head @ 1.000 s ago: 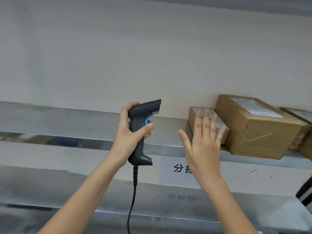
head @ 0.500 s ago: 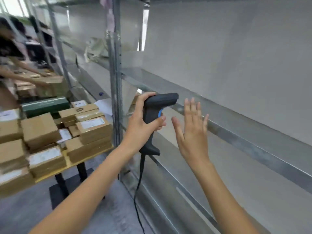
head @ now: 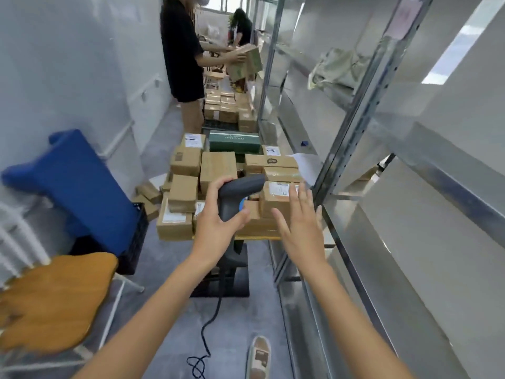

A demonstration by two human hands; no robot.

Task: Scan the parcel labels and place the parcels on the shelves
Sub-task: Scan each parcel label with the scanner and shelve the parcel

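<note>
Left hand grips the scanner, right hand spread and empty, both raised before the parcel pile.

The left fingers point(head: 211, 187) curl round the handle of the scanner point(head: 237, 192), thumb laid across its front by the blue trigger; the left hand point(head: 218, 217) holds it upright, head pointing right, and its cord point(head: 210, 324) trails down to a loop on the floor. The right fingers point(head: 303, 195) are straight and slightly fanned, holding nothing; the right hand point(head: 296, 228) is raised palm forward just right of the scanner, apart from it. Behind both hands the parcels point(head: 218, 170), brown boxes, some with white labels, lie piled on a table point(head: 257, 237), with a green box point(head: 234, 142) at the far end. The metal shelves point(head: 410, 187) run along the right. A blue cushion point(head: 73, 181) and a wooden chair point(head: 54, 299) stand at left. Further down the aisle a person point(head: 181, 50) in black holds a box.
</note>
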